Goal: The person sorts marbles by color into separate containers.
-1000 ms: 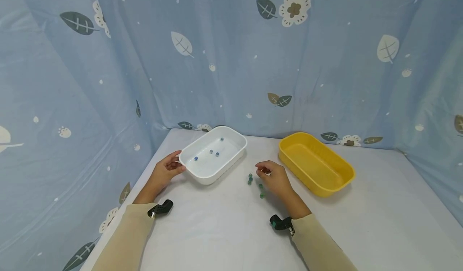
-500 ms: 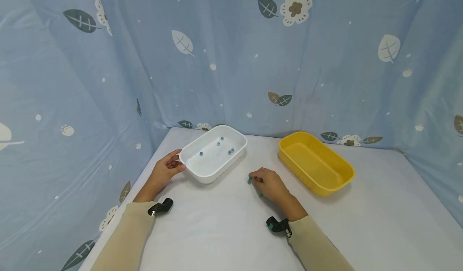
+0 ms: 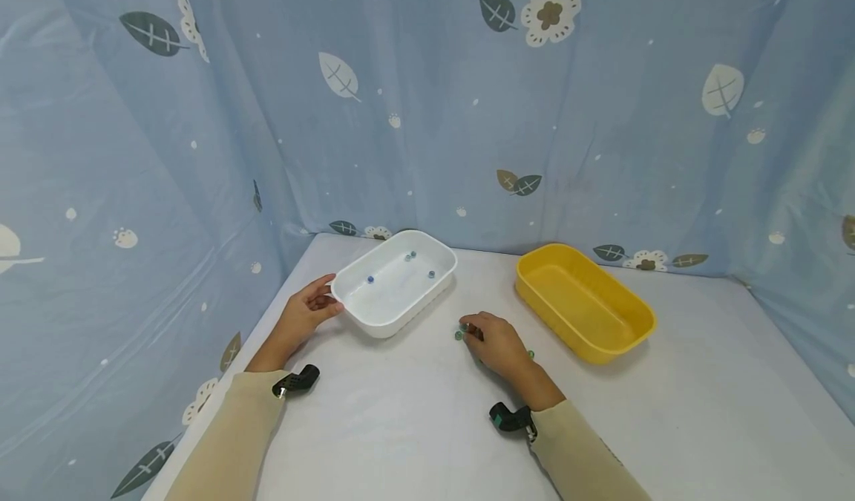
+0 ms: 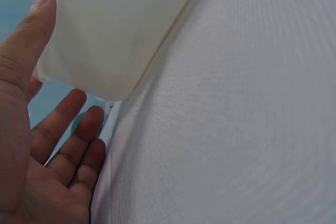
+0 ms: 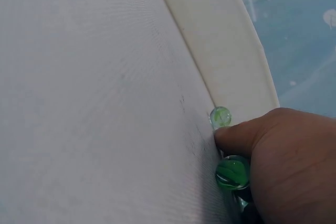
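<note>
My left hand (image 3: 306, 319) holds the near left end of a white tray (image 3: 384, 329), thumb over the rim, other fingers under and behind it. Several small blue glass marbles lie inside, one (image 3: 370, 280) near the left wall. My right hand (image 3: 497, 344) is low over the table with bent fingers, its tips right at a pale green marble (image 3: 459, 335). In the right wrist view the thumb tip meets a clear green marble (image 5: 220, 116), and a darker green marble (image 5: 232, 172) shows under the thumb. I cannot tell whether the fingers pinch one; the index finger is hidden.
A yellow tray (image 3: 604, 351) stands to the right of the right hand. Another green marble (image 3: 531, 354) lies between that hand and the yellow tray. A blue patterned curtain (image 3: 427, 115) hangs behind and left of the white-covered table (image 3: 394, 427).
My right hand has moved left and down onto the marbles. One green marble now shows on that hand's right side. Marbles inside the white tray have rolled around; the left hand stays put.
</note>
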A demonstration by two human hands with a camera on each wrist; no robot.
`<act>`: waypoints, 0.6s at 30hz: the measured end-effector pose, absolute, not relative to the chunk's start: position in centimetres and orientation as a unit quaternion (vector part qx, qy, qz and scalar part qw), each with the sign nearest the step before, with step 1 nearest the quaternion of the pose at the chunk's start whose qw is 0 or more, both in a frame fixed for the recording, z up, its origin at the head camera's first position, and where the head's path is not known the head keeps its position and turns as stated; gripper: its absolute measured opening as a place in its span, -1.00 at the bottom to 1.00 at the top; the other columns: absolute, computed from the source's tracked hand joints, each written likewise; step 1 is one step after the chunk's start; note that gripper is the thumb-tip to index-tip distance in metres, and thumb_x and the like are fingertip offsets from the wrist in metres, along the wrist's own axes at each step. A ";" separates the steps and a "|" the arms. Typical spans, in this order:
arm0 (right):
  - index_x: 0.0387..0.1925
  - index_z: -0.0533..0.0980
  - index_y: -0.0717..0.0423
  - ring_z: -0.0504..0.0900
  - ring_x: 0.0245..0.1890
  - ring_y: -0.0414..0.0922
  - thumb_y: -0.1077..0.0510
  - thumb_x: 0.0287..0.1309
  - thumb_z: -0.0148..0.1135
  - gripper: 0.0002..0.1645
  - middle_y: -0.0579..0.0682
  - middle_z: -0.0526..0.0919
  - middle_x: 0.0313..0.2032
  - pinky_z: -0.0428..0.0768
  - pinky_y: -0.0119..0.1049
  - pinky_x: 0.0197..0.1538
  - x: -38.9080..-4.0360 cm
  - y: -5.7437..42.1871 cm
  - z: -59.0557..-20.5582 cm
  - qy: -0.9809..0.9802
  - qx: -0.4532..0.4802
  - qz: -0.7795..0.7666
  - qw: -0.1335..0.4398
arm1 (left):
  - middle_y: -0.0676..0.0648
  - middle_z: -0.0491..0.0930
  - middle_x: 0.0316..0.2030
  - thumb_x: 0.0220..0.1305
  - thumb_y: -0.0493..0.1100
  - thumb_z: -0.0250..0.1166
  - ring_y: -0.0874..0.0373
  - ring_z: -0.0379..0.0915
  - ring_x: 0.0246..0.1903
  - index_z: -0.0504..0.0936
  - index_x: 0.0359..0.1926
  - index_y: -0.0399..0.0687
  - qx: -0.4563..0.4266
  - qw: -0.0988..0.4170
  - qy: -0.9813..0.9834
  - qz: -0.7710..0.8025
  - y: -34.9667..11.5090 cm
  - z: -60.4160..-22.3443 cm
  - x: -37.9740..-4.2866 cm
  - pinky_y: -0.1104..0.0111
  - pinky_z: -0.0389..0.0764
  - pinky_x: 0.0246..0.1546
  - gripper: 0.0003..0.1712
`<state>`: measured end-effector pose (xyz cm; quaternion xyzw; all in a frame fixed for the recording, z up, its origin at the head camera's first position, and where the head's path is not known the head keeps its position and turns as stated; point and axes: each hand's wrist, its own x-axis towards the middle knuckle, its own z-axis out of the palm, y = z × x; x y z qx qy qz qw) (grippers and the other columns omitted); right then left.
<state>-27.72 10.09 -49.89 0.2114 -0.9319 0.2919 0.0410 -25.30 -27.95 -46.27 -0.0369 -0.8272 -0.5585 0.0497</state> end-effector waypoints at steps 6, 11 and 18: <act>-0.02 0.63 0.00 0.47 -0.36 -0.26 0.17 0.18 0.36 -0.70 -0.24 0.56 -0.34 0.52 -0.32 -0.27 -27.8 10.1 -49.9 -0.930 0.211 0.298 0.042 | -0.33 0.49 0.14 0.19 -0.17 0.43 -0.18 0.45 0.04 0.25 0.43 -0.15 -0.035 0.052 -0.828 -0.557 -28.0 -46.4 -25.3 0.53 0.52 -0.16 -0.16; -0.05 0.64 0.01 0.48 -0.35 -0.25 0.15 0.18 0.36 -0.72 -0.24 0.55 -0.34 0.51 -0.33 -0.25 -27.8 10.1 -49.9 -0.930 0.203 0.306 0.034 | -0.35 0.48 0.14 0.18 -0.16 0.44 -0.19 0.44 0.04 0.25 0.43 -0.16 -0.036 0.051 -0.825 -0.561 -28.0 -46.4 -25.3 0.53 0.52 -0.16 -0.15; -0.05 0.65 -0.01 0.47 -0.35 -0.26 0.14 0.20 0.34 -0.74 -0.25 0.55 -0.34 0.51 -0.33 -0.24 -27.9 10.1 -50.0 -0.931 0.200 0.303 0.031 | -0.36 0.46 0.15 0.18 -0.14 0.44 -0.19 0.44 0.04 0.25 0.43 -0.17 -0.037 0.049 -0.823 -0.565 -28.0 -46.3 -25.2 0.53 0.52 -0.15 -0.15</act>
